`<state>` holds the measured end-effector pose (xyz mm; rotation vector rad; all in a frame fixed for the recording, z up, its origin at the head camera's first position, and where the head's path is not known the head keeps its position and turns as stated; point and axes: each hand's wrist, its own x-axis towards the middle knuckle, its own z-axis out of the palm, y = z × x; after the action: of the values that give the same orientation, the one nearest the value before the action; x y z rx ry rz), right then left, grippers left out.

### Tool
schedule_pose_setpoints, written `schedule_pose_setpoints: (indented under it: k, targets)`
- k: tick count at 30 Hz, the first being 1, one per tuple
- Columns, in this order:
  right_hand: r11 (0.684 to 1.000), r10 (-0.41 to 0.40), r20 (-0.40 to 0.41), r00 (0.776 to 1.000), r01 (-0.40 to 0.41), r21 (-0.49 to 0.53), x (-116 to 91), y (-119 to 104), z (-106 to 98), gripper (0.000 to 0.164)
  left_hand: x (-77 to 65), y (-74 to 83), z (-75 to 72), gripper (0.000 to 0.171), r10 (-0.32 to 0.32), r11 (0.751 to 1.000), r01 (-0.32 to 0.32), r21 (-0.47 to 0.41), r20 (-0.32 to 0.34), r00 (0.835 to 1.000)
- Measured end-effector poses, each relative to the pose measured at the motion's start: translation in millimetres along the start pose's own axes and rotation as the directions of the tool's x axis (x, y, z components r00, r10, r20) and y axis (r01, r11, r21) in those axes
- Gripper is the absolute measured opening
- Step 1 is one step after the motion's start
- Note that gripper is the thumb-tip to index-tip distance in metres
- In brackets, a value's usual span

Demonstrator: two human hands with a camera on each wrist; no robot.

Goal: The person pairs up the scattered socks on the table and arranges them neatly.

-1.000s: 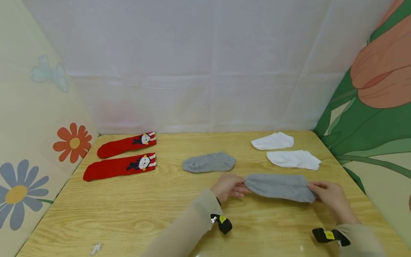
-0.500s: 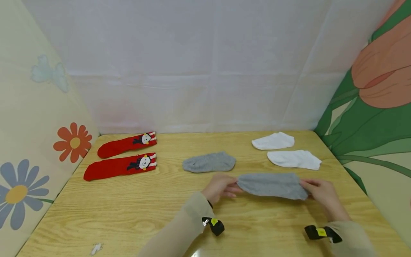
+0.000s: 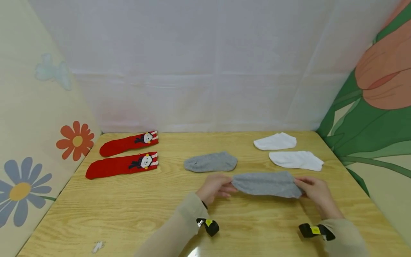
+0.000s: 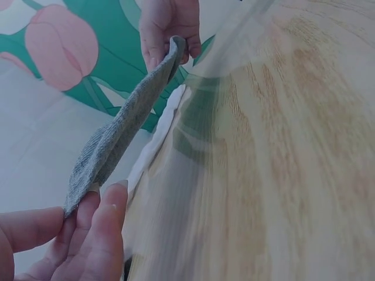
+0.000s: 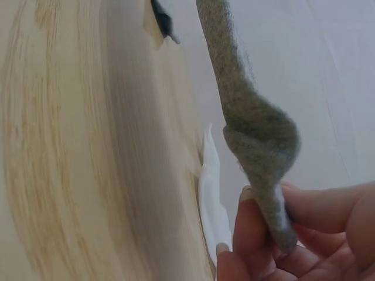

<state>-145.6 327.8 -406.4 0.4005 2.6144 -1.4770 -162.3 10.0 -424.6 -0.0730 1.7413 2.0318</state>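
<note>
Low over the near part of the wooden table (image 3: 128, 214) lay two beige sleeves (image 3: 170, 232), each with a black device (image 3: 211, 227) marked in yellow at the wrist. Toward the near left corner, a small whitish patch (image 3: 98, 246) showed on the wood. Beyond the sleeves, the left hand (image 3: 215, 188) pinched the narrower end of a grey sock (image 3: 264, 184) between thumb and fingers, and the right hand (image 3: 316, 192) pinched the wider end likewise. Held lengthwise between them, this sock was raised clear of the wood, sagging slightly along its near edge. Just past the left hand lay the second grey sock (image 3: 211, 162), flat, apart from the held one. Well to the left lay the nearer red sock (image 3: 112, 166), with a white-faced figure (image 3: 146, 161) near its right end; just behind the held sock lay the nearer white sock (image 3: 295, 159). Close behind these lay their matches, the farther red sock (image 3: 120, 145) and the farther white sock (image 3: 275, 141). Past the table's far edge rose a creased white cloth (image 3: 212, 71), with a left panel (image 3: 74, 103) of painted flowers and a right panel (image 3: 385, 125) bearing a large tulip (image 3: 385, 67) to either side.
</note>
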Motion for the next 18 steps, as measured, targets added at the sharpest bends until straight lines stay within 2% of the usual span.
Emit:
schedule_pose_setpoints:
  k: [13,18]
  targets:
    - [0.998,-0.004,0.040,0.999,0.002,0.061,3.9,-7.7,10.7,0.046,-6.0,2.7,-13.6,0.025,0.006,1.000,-0.006,-0.006,-0.026,1.000]
    - [0.997,-0.008,0.031,0.999,0.006,0.080,5.5,-11.5,16.1,0.042,-6.7,2.7,-18.9,0.026,0.022,1.000,-0.022,-0.003,-0.034,0.999]
